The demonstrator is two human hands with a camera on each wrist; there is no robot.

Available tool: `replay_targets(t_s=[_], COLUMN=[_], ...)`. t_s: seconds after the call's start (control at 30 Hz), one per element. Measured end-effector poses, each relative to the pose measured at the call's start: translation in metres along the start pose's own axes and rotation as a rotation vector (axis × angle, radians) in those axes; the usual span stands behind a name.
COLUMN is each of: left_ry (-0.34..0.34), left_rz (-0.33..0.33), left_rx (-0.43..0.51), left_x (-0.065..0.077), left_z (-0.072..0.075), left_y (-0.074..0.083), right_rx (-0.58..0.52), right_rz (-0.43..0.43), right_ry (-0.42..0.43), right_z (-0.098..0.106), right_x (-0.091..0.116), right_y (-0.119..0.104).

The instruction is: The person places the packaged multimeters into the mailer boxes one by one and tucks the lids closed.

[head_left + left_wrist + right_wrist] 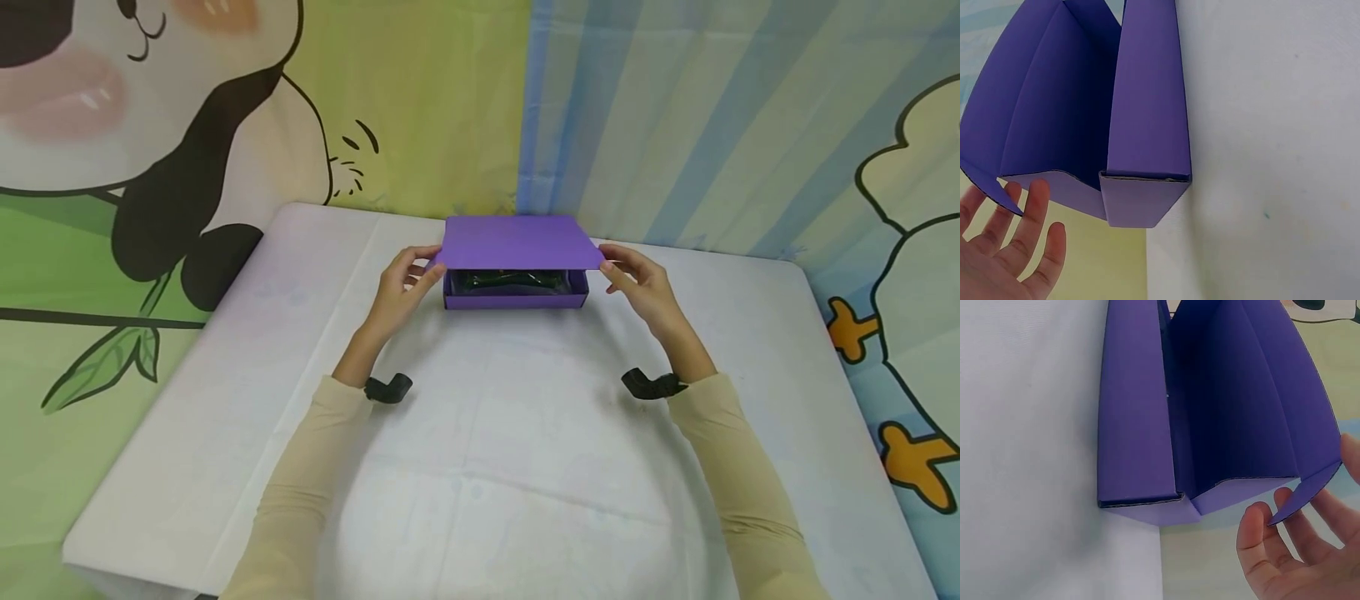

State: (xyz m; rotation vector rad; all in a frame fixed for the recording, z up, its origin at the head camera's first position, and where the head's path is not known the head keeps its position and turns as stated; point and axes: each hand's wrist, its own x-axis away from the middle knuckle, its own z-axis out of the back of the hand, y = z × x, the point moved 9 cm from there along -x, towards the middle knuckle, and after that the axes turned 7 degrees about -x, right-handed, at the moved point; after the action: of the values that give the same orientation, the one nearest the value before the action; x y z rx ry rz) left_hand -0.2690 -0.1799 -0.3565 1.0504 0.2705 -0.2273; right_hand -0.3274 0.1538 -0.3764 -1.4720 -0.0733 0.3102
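Note:
A purple cardboard box [516, 300] stands near the back of the table with its hinged lid [517, 242] partly raised. Inside lies a dark green item in shiny clear wrapping [513, 279]; its kind cannot be made out. My left hand [401, 287] holds the lid's left front corner between thumb and fingers. At the opposite corner, my right hand [645, 283] holds the lid the same way. The left wrist view shows fingers [1034, 209] at a curved side flap. Likewise in the right wrist view, fingers [1260, 540] lie around the flap on that side.
A white cloth covers the table [487, 467]. Behind it hangs a printed curtain [420, 100] with a panda, close to the box's back. Black wrist mounts [390, 388] stick inward from both forearms.

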Motion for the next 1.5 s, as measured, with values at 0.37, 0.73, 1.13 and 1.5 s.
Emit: replay_targets(t_s=[0.37,0.73,1.13,1.5], left_ry=[-0.046,-0.079,-0.096,-0.119], left_rz=[0.007,0.017,0.032,0.052], left_rx=[-0.039,-0.065,-0.084,-0.092], left_x=[0.002,0.01,0.015,0.018], left_z=[-0.009,-0.01,-0.014,-0.018], left_y=[-0.038,-0.045,-0.051,-0.055], right_rx=[-0.001,0.039,0.082,0.068], right_rz=[0.054,0.034,-0.005,-0.01], right_ry=[-0.014,-0.046,-0.072,-0.103], right_z=[0.002,0.0,-0.002,-0.008], right_x=[0.006,0.011,0.015,0.022], right_y=[0.013,0.024,0.034,0.026])
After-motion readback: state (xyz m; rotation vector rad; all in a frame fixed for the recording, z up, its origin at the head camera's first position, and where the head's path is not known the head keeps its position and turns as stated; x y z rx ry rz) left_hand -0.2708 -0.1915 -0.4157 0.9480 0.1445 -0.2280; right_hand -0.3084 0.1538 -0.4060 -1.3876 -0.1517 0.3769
